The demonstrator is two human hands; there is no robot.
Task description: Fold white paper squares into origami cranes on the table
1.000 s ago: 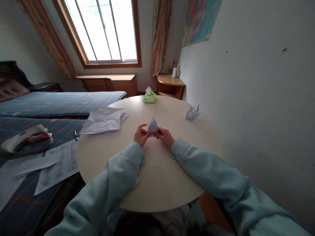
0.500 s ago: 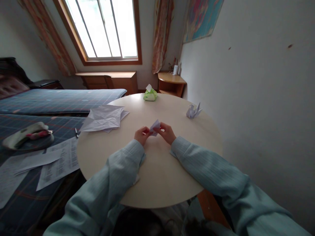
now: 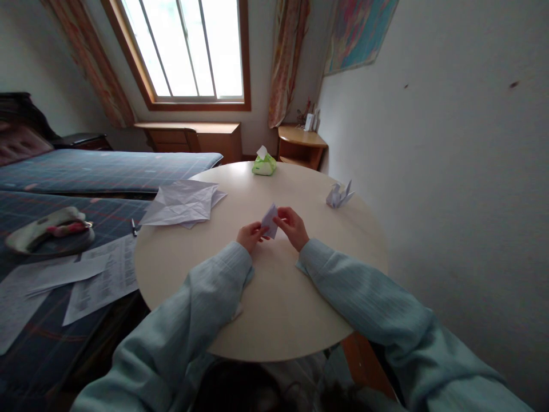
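A small folded piece of white paper is held just above the round cream table, near its middle. My left hand pinches the paper's lower left edge. My right hand grips its right side with curled fingers. Both forearms, in light blue sleeves, rest on the table top. A finished folded paper figure stands on the table's right side, apart from both hands.
Loose creased white sheets lie at the table's left. A green tissue pack sits at the far edge. Left of the table is a bed with printed papers, a pen and a pouch. A white wall closes the right.
The folded paper was turned and tipped between my fingers, from a wide upright point to a narrower tilted shape. My right hand rose slightly. The view shifted a little.
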